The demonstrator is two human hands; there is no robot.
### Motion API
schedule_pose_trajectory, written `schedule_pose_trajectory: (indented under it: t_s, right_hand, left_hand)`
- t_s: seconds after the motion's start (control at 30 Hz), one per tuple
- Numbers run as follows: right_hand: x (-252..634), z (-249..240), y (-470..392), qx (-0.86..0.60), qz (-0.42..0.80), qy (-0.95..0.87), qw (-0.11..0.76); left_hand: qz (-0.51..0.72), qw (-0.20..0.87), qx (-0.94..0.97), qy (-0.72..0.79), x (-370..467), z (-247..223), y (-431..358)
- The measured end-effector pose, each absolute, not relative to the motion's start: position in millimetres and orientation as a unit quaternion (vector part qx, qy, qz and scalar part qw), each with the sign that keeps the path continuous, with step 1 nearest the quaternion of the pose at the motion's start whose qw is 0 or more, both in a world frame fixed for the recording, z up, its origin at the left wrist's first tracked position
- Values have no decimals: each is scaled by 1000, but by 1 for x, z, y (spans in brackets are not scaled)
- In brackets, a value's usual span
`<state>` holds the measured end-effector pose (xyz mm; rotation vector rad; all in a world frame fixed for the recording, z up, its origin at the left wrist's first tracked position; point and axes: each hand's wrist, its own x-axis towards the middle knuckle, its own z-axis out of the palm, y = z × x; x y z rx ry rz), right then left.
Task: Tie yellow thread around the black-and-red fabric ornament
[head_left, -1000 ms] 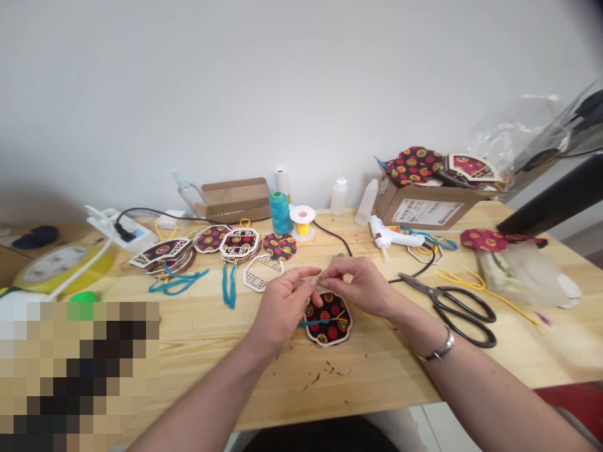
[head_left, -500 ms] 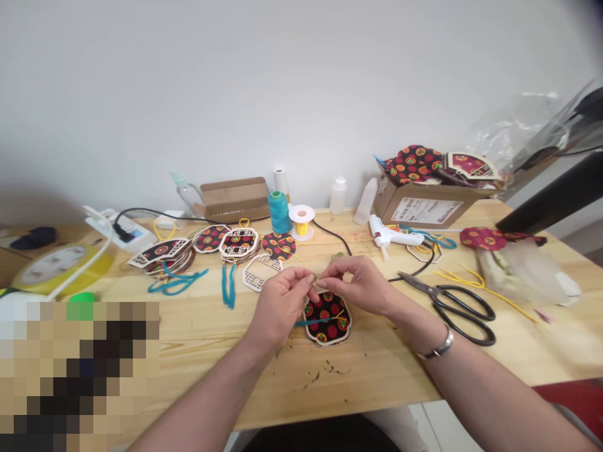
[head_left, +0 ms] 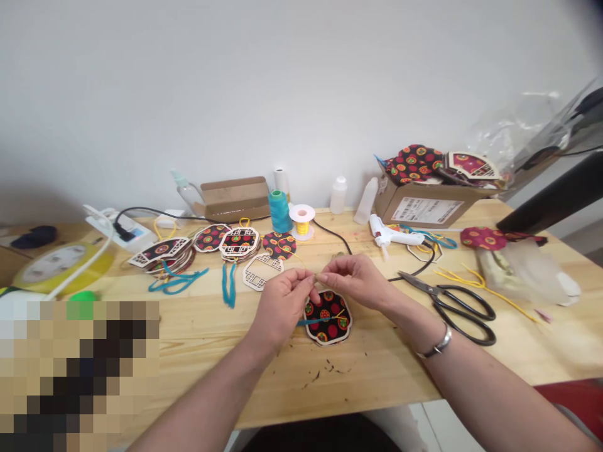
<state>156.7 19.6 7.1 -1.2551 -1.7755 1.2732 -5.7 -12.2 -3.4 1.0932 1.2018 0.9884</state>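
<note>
My left hand (head_left: 284, 306) and my right hand (head_left: 354, 282) meet fingertip to fingertip above the table's middle. Each is closed in a pinch on something small, too tiny to make out. Just below them lies a dark patterned fabric piece (head_left: 325, 331) with a pale scalloped rim. A teal cord (head_left: 315, 322) and a short yellow cord rest across it. Dark crumbs are scattered in front of the piece. Behind my left hand lies a bare wooden lattice frame (head_left: 258, 274).
Black-handled scissors (head_left: 464, 311) lie right of my right hand, with a white glue gun (head_left: 396, 235) behind. Thread spools (head_left: 280, 213), finished ornaments (head_left: 239, 243) and plastic bottles (head_left: 338, 196) stand or lie farther back. A cardboard box (head_left: 419, 206) is at the back right.
The fingers of my right hand have shifted slightly, its thumb now straighter against the left fingertips. Everything on the table looks the same.
</note>
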Motion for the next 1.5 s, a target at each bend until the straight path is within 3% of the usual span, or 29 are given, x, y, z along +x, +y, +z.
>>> schedule_pose_trajectory:
  t_s: [1.1, 1.23, 1.37, 1.5]
  right_hand:
    - [158, 7, 19, -470, 441, -698, 312]
    - [158, 3, 21, -444, 456, -681, 362]
    - [155, 0, 23, -437, 379, -682, 449]
    - [153, 1, 20, -440, 402, -675, 435]
  left_hand:
    - [428, 613, 417, 517, -5, -1, -11]
    - [446, 666, 367, 472, -7, 1, -9]
    - [462, 699, 310, 449, -10, 2, -6]
    - [474, 695, 302, 449, -8, 3, -6]
